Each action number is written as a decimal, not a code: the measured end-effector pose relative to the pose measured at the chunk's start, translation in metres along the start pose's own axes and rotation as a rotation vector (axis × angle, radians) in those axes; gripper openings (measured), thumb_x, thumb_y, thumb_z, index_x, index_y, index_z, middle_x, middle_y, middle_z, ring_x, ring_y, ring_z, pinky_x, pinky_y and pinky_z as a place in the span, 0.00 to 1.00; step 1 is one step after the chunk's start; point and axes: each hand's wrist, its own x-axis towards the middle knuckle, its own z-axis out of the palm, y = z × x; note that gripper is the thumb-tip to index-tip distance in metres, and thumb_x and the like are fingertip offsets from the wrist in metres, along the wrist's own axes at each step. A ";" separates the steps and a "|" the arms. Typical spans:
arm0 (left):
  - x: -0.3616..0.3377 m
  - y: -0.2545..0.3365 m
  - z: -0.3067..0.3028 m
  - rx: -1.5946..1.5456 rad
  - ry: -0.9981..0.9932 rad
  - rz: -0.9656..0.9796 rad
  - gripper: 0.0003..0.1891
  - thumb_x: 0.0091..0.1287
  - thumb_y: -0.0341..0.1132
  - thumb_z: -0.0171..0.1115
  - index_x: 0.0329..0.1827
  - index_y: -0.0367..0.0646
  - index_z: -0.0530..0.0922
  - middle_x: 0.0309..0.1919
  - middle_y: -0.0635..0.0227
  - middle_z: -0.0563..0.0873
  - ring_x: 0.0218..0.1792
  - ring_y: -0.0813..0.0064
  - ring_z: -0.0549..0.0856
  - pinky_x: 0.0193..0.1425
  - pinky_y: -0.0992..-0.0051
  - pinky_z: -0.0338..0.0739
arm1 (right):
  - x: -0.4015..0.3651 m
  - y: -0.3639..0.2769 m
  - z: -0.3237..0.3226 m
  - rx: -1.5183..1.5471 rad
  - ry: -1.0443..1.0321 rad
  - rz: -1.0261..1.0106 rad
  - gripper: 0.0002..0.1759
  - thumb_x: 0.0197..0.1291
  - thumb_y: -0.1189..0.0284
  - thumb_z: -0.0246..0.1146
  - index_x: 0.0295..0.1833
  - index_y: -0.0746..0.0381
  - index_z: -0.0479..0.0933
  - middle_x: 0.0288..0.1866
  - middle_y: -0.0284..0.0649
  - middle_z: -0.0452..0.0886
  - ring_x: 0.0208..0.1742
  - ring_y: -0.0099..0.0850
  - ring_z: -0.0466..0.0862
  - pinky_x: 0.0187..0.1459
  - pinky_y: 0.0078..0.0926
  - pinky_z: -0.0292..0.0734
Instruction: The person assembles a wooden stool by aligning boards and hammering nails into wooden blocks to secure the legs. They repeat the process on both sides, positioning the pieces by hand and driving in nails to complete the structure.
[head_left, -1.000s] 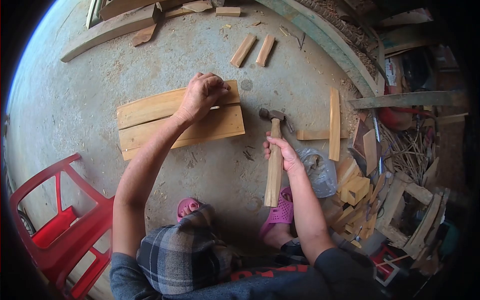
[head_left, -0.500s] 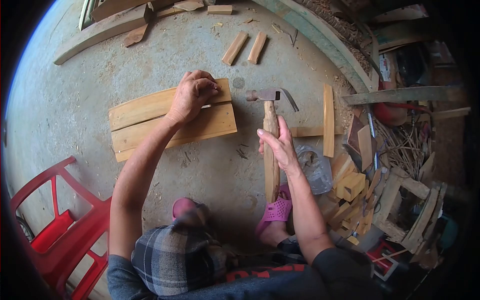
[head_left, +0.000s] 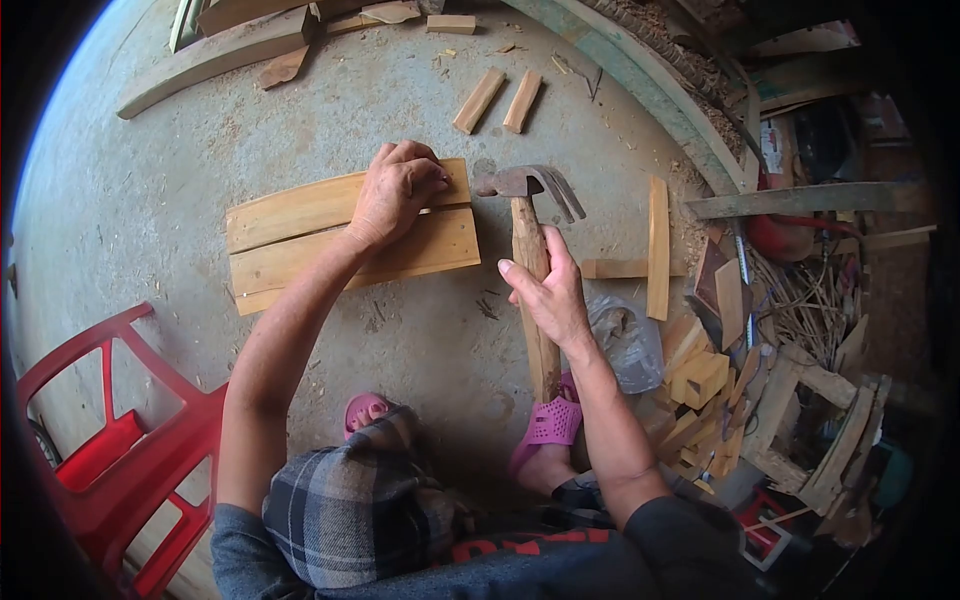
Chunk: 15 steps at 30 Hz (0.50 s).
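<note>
Two wooden boards [head_left: 300, 262] lie side by side on the concrete floor, with a narrow gap between them. My left hand [head_left: 393, 195] rests on the upper board near its right end, fingers closed in a pinch; whatever is between the fingertips is too small to make out. Just right of the boards, my right hand [head_left: 551, 293] is wrapped round the wooden handle of a claw hammer [head_left: 527, 235]. The hammer's head is up, its face toward the boards and its claw pointing right.
Two short wood blocks [head_left: 480, 101] lie beyond the boards. A red plastic chair [head_left: 150, 445] stands at lower left. To the right are a thin strip [head_left: 657, 250], a plastic bag [head_left: 625, 343] and piled offcuts [head_left: 700, 380]. Pink shoes [head_left: 550, 424] are below.
The hammer has shifted slightly left and its head has turned, showing both claw prongs. My left hand keeps its place on the upper board. The whole view has shifted a little.
</note>
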 end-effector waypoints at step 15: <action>0.032 -0.011 0.000 -0.154 -0.155 -0.186 0.08 0.70 0.35 0.62 0.45 0.40 0.82 0.40 0.57 0.90 0.42 0.57 0.89 0.48 0.63 0.82 | -0.003 0.000 0.006 0.061 0.027 0.031 0.17 0.62 0.70 0.69 0.51 0.63 0.72 0.31 0.31 0.76 0.23 0.19 0.77 0.26 0.21 0.77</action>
